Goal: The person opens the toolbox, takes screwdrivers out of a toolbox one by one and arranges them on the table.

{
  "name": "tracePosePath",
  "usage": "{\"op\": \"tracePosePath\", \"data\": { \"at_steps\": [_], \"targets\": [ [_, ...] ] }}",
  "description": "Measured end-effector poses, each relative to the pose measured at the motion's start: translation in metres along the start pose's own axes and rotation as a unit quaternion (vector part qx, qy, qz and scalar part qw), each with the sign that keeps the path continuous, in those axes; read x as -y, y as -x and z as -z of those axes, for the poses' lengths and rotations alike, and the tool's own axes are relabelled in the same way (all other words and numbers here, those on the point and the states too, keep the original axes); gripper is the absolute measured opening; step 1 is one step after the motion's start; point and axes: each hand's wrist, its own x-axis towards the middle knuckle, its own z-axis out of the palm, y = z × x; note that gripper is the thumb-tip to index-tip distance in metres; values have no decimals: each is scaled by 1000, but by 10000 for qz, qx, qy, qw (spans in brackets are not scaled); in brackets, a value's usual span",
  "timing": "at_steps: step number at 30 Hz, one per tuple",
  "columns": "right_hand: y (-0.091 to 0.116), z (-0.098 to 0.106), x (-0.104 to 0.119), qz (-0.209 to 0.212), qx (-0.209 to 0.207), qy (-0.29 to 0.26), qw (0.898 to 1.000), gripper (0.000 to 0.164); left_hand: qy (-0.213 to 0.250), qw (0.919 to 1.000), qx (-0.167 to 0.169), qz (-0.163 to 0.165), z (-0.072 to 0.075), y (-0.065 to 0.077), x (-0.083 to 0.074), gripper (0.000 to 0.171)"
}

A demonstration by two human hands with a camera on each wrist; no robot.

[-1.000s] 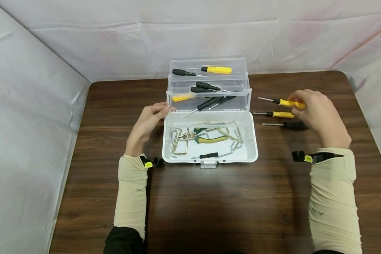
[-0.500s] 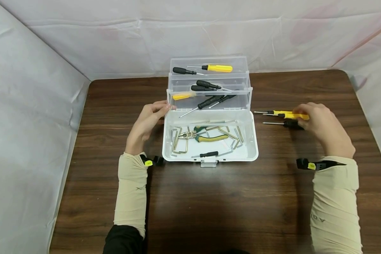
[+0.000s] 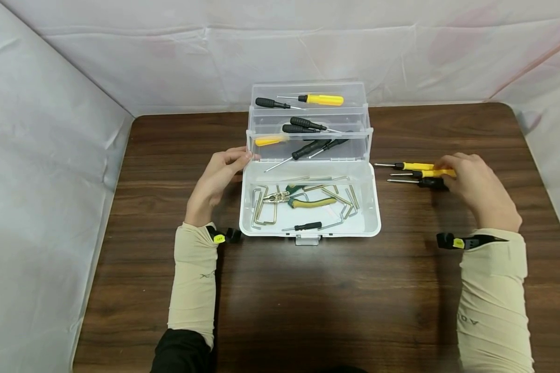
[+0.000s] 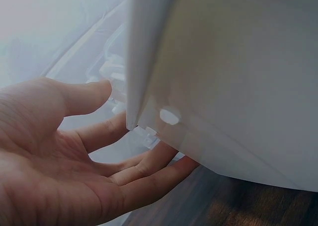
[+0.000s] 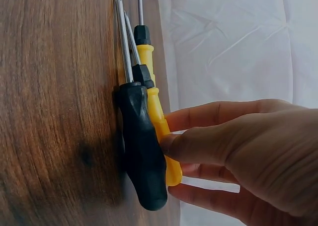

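My right hand (image 3: 478, 191) pinches the handle end of a yellow screwdriver (image 5: 158, 107) low over the table, right of the toolbox. Beside it lie a second yellow screwdriver (image 3: 415, 166) on the far side and a black-handled screwdriver (image 5: 141, 141) on the near side, all with shafts toward the left. A white toolbox (image 3: 376, 212) stands with its clear tiered lid (image 3: 308, 115) raised. At its back left corner my left hand (image 3: 217, 178) holds on, thumb at the lid's edge and fingers curving behind the white wall (image 4: 238, 87).
Green-handled pliers (image 3: 310, 203), several hex keys (image 3: 261, 207) and a small black screwdriver (image 3: 307, 226) lie in the toolbox. Several black and yellow screwdrivers rest in the lid's compartments. The wooden table (image 3: 308, 295) backs onto white sheeting (image 3: 168, 62).
My right hand has lowered the yellow screwdriver toward me, down between the other yellow one and the black one, passing over the former. My left hand stays at the toolbox corner.
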Motion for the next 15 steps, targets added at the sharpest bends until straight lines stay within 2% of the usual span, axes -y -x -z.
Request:
{"op": "tracePosePath", "data": {
  "at_steps": [9,15],
  "targets": [
    [-10,5,-8,-95,611,34,9981,25,-4,10000,-7,23,0,0,0,43],
    [-16,11,-5,-232,826,135,9962,22,18,10000,14,19,0,0,0,43]
  ]
}}
